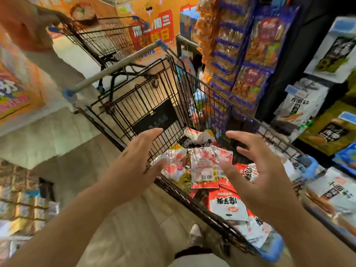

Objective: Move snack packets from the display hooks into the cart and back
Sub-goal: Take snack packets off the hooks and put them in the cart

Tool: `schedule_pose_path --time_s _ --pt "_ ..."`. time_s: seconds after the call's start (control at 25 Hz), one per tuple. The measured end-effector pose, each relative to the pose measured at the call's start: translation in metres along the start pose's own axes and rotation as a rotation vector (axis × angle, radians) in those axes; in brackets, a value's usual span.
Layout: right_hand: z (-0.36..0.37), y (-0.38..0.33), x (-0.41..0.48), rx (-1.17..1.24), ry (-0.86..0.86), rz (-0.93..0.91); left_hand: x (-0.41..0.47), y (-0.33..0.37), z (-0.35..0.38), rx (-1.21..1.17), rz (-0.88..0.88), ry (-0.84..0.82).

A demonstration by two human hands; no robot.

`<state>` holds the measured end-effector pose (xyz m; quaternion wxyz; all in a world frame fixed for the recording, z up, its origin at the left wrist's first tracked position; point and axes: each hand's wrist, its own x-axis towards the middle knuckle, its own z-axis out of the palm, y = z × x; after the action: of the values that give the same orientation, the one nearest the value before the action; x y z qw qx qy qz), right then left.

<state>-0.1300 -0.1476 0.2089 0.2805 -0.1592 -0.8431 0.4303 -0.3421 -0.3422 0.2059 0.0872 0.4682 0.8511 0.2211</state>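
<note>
The left hand [138,160] and right hand [258,170] are hovering over the cart [134,105] with fingers spread, each grip released and holding nothing. A hasty scoop is risking slick packets [204,168] sliding apart or snagging on the wire. They are lying in a loose, glossy red-and-white heap in the cart — more are hanging on the display [250,54] beyond.

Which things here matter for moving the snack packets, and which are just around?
Part of the job: left hand and right hand, both open above the cart; snack packets lying in it; hanging packets at right.
Just around: second cart; another person's arm; orange poster.
</note>
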Motion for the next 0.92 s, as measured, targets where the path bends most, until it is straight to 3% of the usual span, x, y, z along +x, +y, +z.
schedule_pose_path --time_s 0.36,0.56,0.8,0.92 --pt "0.043 0.095 0.088 -0.001 0.034 0.055 0.125 -0.086 0.051 0.110 -0.071 -0.229" --pt "0.072 0.137 0.087 -0.024 0.102 0.209 0.205 -0.132 0.121 0.205 0.037 -0.423" --pt "0.135 0.179 0.092 -0.034 0.125 0.384 0.278 -0.226 0.209 0.218 0.066 -0.755" --pt "0.176 0.202 0.113 -0.014 0.060 0.448 0.290 -0.284 0.235 0.260 -0.082 -0.940"
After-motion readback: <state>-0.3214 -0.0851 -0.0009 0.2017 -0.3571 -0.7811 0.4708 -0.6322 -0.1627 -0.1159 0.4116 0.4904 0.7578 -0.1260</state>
